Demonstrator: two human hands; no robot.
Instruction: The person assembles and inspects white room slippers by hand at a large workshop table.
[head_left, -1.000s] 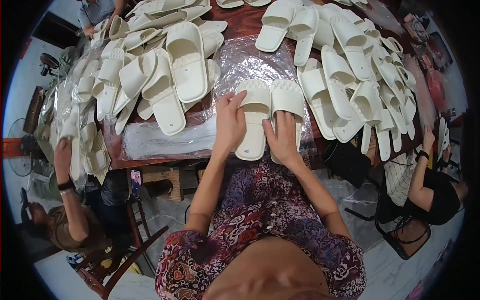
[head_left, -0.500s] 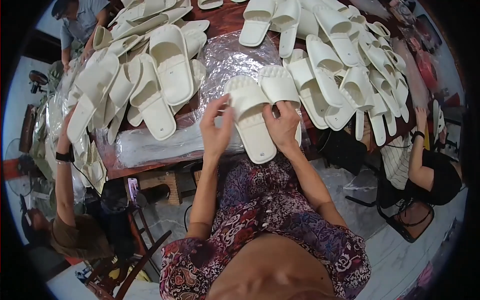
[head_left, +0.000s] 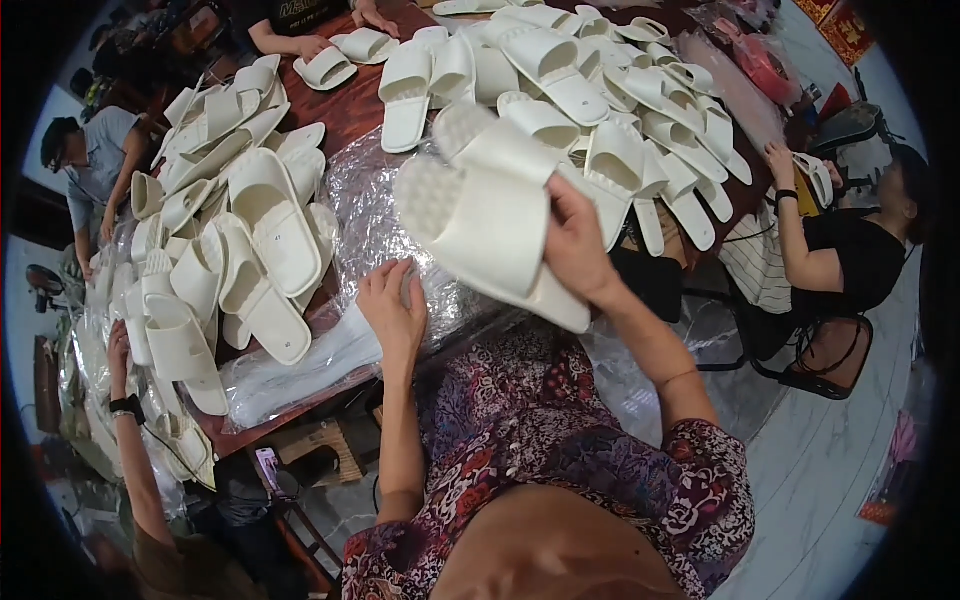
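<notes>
My right hand [head_left: 583,240] grips a pair of cream slippers [head_left: 480,225] by their straps, its fingers tucked in at the strap openings. The pair is lifted and tilted in front of me, one slipper partly covering the other. My left hand [head_left: 393,308] holds nothing; its fingers are slightly bent and the thumb stands apart. It hovers over clear plastic bags [head_left: 350,195] stacked at the table's near side, left of the held pair.
Heaps of cream slippers [head_left: 265,225] lie left and right on the dark red table [head_left: 350,100]. A co-worker [head_left: 835,250] sits at right; another person's arm [head_left: 130,430] reaches in at left. Across the table, a co-worker's hand [head_left: 312,47] touches slippers. A pink item [head_left: 765,65] lies far right.
My right hand has raised the pair of slippers and turned it, toes now pointing up and left. The left hand has moved away leftward and down. The view has shifted toward the right.
</notes>
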